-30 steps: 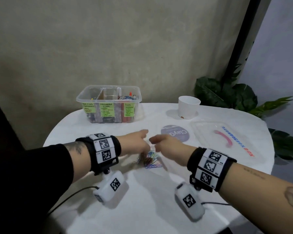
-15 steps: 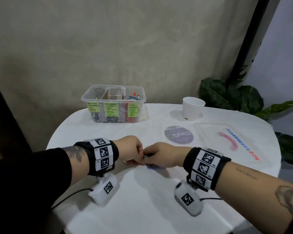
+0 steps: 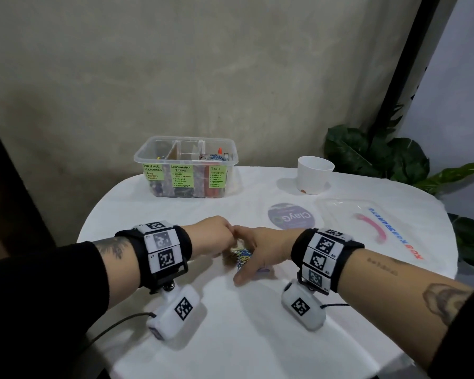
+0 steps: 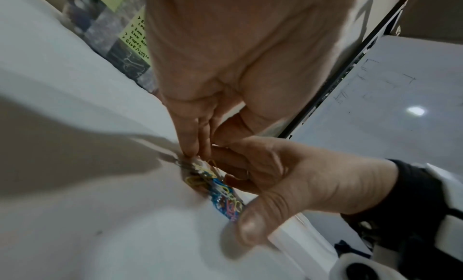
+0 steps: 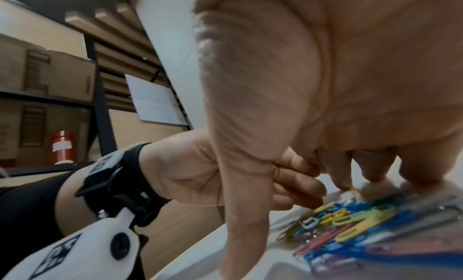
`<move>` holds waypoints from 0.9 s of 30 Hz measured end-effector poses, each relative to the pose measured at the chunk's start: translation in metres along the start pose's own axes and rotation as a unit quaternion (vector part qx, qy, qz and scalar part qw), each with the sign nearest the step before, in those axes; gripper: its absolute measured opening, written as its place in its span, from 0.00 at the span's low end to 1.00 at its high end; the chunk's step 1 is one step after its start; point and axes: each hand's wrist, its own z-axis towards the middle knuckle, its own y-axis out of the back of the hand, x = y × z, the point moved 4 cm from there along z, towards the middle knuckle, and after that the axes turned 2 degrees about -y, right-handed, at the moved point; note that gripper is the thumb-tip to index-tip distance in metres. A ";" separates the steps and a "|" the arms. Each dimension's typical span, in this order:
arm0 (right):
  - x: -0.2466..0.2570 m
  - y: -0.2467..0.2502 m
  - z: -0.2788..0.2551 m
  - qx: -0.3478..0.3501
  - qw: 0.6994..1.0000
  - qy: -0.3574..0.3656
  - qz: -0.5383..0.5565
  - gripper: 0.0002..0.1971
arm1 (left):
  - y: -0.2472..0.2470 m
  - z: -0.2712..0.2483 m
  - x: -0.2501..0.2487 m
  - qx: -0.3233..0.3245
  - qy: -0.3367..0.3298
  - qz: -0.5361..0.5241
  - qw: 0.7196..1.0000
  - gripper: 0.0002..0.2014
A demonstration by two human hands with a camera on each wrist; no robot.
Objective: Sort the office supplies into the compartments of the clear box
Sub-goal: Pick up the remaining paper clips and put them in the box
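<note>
Paper clips point(image 3: 241, 257), multicoloured, heaped

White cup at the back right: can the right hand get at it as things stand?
Probably yes: the white cup stands in the open, but the right hand is busy on the paper clips.

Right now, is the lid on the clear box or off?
Off. The clear box stands open at the top, its dividers showing, and the lid lies flat on the table, to the right.
</note>
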 end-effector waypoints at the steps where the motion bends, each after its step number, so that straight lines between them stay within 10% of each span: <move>1: 0.000 0.000 -0.002 -0.005 1.000 0.005 -0.008 0.45 | 0.002 0.000 0.002 -0.005 0.009 -0.041 0.999 0.05; 10: 0.000 -0.002 -0.003 -0.076 0.991 0.086 -0.062 0.18 | 0.030 -0.006 0.025 -0.067 0.070 -0.165 0.982 0.02; 19: -0.008 0.001 0.010 -0.115 0.992 -0.005 0.045 0.06 | 0.005 -0.002 0.023 -0.022 0.142 -0.328 0.934 0.18; 27: 0.023 0.036 0.018 -0.150 0.969 0.037 0.191 0.07 | 0.001 0.013 0.010 0.102 0.201 -0.522 0.823 0.38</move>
